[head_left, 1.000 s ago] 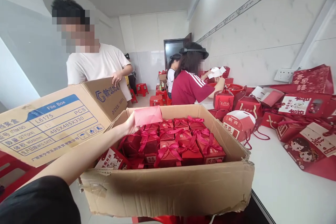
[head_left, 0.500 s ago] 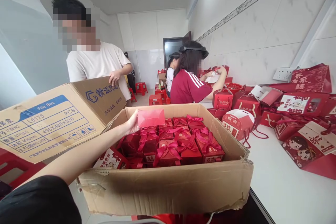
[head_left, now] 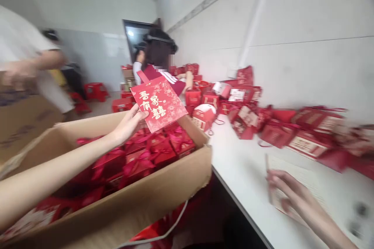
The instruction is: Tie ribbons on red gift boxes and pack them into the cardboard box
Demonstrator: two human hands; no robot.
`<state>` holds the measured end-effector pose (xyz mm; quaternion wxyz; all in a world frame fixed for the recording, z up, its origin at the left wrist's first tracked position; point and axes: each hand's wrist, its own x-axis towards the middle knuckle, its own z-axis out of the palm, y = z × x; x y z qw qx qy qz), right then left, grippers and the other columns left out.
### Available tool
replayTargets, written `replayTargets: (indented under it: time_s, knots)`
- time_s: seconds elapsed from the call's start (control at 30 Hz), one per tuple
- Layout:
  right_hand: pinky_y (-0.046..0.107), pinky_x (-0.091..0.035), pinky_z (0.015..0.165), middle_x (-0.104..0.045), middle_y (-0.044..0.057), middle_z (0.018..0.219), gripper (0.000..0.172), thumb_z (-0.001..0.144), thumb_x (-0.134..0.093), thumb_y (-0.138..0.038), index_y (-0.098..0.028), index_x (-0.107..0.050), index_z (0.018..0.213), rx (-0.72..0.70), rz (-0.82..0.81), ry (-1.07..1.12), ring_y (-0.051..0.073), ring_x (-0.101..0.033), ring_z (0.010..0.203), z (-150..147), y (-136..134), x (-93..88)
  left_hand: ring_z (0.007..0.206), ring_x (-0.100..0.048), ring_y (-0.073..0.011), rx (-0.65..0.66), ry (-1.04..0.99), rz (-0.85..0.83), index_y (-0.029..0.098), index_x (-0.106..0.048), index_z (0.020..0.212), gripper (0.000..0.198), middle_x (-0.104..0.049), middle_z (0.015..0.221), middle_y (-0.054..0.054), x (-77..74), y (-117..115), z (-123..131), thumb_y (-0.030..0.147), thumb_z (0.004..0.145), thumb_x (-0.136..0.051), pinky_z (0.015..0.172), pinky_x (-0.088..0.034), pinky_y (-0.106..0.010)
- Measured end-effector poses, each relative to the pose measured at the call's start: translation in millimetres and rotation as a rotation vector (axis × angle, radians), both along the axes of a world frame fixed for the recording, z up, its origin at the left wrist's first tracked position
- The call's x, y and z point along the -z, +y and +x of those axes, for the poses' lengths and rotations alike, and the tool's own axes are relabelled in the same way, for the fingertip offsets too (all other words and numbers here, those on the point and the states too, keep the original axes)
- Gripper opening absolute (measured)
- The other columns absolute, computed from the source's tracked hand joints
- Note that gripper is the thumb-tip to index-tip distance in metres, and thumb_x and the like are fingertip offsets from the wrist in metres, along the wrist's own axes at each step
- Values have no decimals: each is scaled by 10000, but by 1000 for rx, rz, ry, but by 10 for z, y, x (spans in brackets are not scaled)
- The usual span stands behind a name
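Observation:
My left hand (head_left: 133,120) reaches over the large cardboard carton (head_left: 140,198) and grips a small red paper gift bag (head_left: 162,103) by its left edge. Gold characters and pale flowers cover the bag's front, which is tilted. Beneath it, the carton is packed with red gift boxes (head_left: 140,163) tied with dark pink ribbons. At the lower right, my right hand (head_left: 284,188) is closed, fingertips at the left edge of a cream-coloured flat booklet or sheet (head_left: 304,171) on the white table. That side is blurred by motion.
Red gift boxes and bags (head_left: 306,140) line the white table (head_left: 233,171) along the wall. A person in a red shirt (head_left: 152,72) works farther down. At left, a person in white (head_left: 23,39) holds another carton (head_left: 26,120). Red stools (head_left: 96,91) stand behind; a white cable (head_left: 175,227) hangs below.
The view has swung right. My left hand has lifted the red gift bag, turning its printed front toward me. My right hand has come into view at the booklet.

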<state>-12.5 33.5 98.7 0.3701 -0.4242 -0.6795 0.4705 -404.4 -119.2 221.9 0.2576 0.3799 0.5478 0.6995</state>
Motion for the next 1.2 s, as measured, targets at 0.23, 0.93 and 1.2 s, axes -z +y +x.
replayTargets:
  time_s: [0.23, 0.93, 1.2]
  knots:
    - [404, -517, 816, -569, 132, 1146, 678, 700, -626, -589, -224, -428, 1236, -20, 287, 52, 289, -575, 1022, 66, -514, -331, 1025, -578, -276, 948, 699, -105, 221, -540, 1131, 498, -628, 1100, -52, 115, 737, 1422, 254, 658, -689, 901, -466, -356]
    - [458, -311, 1008, -390, 232, 1244, 620, 809, -483, -473, -54, -348, 1246, 1009, 929, -398, 328, -346, 1218, 805, 940, -287, 833, -603, -210, 1395, 1679, 426, 166, -611, 815, 82, -646, 838, -67, 1276, 1532, 2242, 172, 738, -585, 762, -481, -281]
    - [546, -382, 878, -327, 242, 1280, 838, 750, -608, -461, -102, -196, 1386, 814, 121, -786, 413, -434, 1130, -684, 1782, -303, 741, -613, -183, 1393, 1692, 389, 173, -609, 773, 32, -651, 765, -26, 1176, 1611, 2291, 161, 747, -595, 556, -459, -261]
